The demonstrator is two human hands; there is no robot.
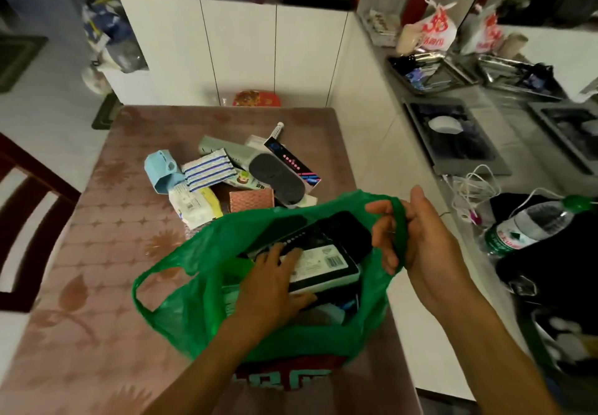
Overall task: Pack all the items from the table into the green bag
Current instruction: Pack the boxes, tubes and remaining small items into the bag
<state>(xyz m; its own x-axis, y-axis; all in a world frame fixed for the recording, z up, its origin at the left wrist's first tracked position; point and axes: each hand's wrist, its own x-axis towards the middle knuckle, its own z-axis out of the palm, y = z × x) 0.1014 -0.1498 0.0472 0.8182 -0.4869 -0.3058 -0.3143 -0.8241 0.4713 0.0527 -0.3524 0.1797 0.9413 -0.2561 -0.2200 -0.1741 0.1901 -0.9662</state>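
Head view. Green bag (200,291) — thin plastic, mouth open, standing at the near edge of the table (97,317); its base is cut off by the person's forearms and a printed panel low down is unreadable. Left hand (275,288) is inside the bag, fingers spread flat on a white barcoded box (326,262); it presses rather than grasps. Right hand (417,236) grips the bag's right handle (399,227), fingers curled round it. Dark flat items under the box are hard to identify. Behind the bag, a pile remains on the table: blue holder (160,171), striped packet (207,168), wipes pack (192,204), dark oval pad (278,178), pink textured card (250,199) — partly hidden by the bag rim.
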